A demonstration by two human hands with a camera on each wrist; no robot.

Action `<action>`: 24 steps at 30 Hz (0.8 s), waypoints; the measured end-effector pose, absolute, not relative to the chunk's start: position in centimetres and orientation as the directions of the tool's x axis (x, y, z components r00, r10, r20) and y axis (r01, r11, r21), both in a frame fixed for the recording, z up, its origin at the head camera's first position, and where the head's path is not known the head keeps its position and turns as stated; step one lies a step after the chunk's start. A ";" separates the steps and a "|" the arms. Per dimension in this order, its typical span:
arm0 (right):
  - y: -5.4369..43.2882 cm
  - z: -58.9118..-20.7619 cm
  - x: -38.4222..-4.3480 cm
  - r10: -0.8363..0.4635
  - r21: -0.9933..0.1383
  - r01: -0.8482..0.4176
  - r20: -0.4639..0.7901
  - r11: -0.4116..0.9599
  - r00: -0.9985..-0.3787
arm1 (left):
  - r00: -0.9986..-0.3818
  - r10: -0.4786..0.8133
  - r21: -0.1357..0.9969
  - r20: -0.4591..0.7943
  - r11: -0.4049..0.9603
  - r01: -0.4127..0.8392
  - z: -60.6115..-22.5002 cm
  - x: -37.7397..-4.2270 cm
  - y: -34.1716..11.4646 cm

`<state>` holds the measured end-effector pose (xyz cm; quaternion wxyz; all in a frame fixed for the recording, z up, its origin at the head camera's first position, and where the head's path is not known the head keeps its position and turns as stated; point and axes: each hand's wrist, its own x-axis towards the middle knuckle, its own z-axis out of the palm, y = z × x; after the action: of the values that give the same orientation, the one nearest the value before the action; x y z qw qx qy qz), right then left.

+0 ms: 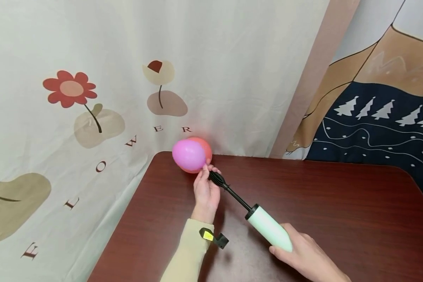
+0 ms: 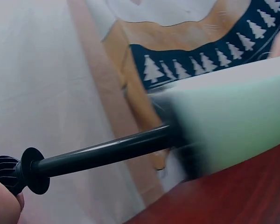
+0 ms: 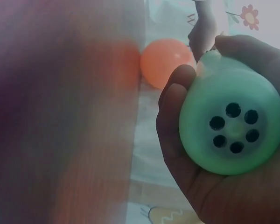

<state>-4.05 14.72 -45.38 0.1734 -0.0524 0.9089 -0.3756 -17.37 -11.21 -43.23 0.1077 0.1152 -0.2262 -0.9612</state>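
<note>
At the L fingertips: pink balloon (image 1: 189,154), rounded, approx egg-shaped, neck end tucked into the grip.
L hand (image 1: 207,194): thumb + fingers closed in a pinch at the balloon neck, right by the ribbed black nozzle end (image 1: 217,179); fingers hide how neck seats on nozzle.
R hand (image 1: 304,250): wrapped round base end of mint-green hand pump (image 1: 269,227), snug; vent holes (image 3: 233,110) face back twd the R wrist cam.
Black rod (image 1: 239,197): exposed betw the two grips, nozzle end to barrel.
Red balloon (image 1: 207,145): just beyond L grip, behind the pink one; touching or not, can't tell.
Table (image 1: 324,196): below both grips.
Pump step: prob mid-inflation of pink; rod's out, so likely extended part of a stroke, direction n/a from stills.
Next stroke: IMO calls for firm L pinch on neck, R pushing barrel twd L along rod axis, min side load. Neck could slip off nozzle otherwise.
</note>
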 end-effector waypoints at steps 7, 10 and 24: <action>16.6 -46.8 -2.9 -0.255 -0.709 0.052 -0.320 0.703 -0.912 | -0.946 -0.273 0.435 -0.175 -0.883 0.174 -43.5 -17.4 -12.4; 16.5 -47.2 -3.0 -0.273 -0.713 0.026 -0.302 0.701 -0.913 | -0.949 -0.262 0.427 -0.176 -0.889 0.167 -44.0 -17.1 -11.6; 12.5 -46.0 -5.5 -0.224 -0.737 -0.064 -0.120 0.673 -0.967 | -0.967 -0.200 0.516 -0.160 -0.852 0.091 -45.2 -14.8 -6.5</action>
<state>-5.48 12.46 -45.97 0.1006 -0.0794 0.9090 -0.3966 -14.82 -6.48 -45.18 0.0759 0.1043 -0.2613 -0.9566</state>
